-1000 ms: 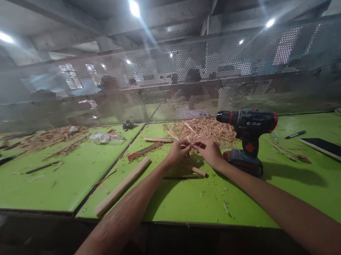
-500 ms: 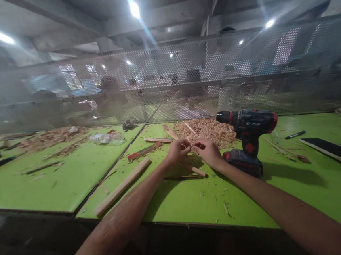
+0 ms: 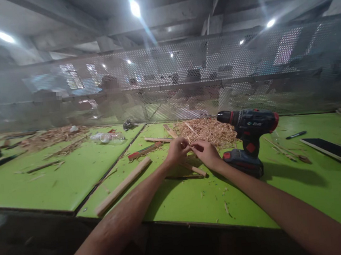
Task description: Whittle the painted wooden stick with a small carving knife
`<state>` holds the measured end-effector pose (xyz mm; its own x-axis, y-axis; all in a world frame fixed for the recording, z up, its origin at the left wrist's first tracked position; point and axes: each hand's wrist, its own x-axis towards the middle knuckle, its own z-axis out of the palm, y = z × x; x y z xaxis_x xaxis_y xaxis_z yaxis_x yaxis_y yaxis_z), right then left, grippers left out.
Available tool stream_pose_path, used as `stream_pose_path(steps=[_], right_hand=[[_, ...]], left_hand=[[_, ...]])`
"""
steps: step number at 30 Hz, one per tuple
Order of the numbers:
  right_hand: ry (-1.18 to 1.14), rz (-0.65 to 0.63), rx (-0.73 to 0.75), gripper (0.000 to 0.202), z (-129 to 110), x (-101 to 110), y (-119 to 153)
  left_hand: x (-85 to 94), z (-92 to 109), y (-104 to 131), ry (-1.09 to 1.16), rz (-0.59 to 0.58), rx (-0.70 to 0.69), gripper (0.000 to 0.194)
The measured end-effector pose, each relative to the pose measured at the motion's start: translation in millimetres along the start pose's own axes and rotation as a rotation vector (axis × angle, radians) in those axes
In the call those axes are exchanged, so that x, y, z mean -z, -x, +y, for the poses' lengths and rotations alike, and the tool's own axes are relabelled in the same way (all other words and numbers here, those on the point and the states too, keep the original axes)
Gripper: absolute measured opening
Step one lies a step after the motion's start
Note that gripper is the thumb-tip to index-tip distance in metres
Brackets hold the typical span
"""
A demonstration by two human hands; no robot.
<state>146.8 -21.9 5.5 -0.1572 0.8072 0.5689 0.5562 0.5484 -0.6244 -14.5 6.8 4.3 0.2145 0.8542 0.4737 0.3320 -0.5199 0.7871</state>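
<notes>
A thin wood sliver [image 3: 190, 145] is pinched between the left hand [image 3: 177, 151] and the right hand [image 3: 206, 153], just above the table [image 3: 178, 199]. With too much bending it could snap. The drill [image 3: 247, 139], standing near the right wrist, could be knocked.

A woodworking workshop is shown: a green table [image 3: 181, 199] is strewn with wood shavings [image 3: 207, 129] and wooden slats [image 3: 123, 185], a cordless drill [image 3: 249, 139] is stood on it, and further workstations are seen behind a perforated metal screen [image 3: 183, 77].
</notes>
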Motion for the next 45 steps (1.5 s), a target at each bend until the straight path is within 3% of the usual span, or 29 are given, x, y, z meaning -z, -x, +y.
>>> stream_pose_path(steps=[13,29,45], right_hand=[[0.096,0.091,-0.021,0.011,13.4,1.7,-4.9],[0.147,0.072,-0.008,0.013,7.1,1.4,-3.5],[0.148,0.072,-0.029,0.013,4.0,1.1,-2.4]], left_hand=[[-0.7,7.9,2.7,-0.085,-0.085,-0.05,0.012],[-0.4,-0.7,-1.7,-0.198,-0.025,-0.132,0.01],[-0.7,7.8,1.7,-0.233,-0.01,-0.121,0.01]])
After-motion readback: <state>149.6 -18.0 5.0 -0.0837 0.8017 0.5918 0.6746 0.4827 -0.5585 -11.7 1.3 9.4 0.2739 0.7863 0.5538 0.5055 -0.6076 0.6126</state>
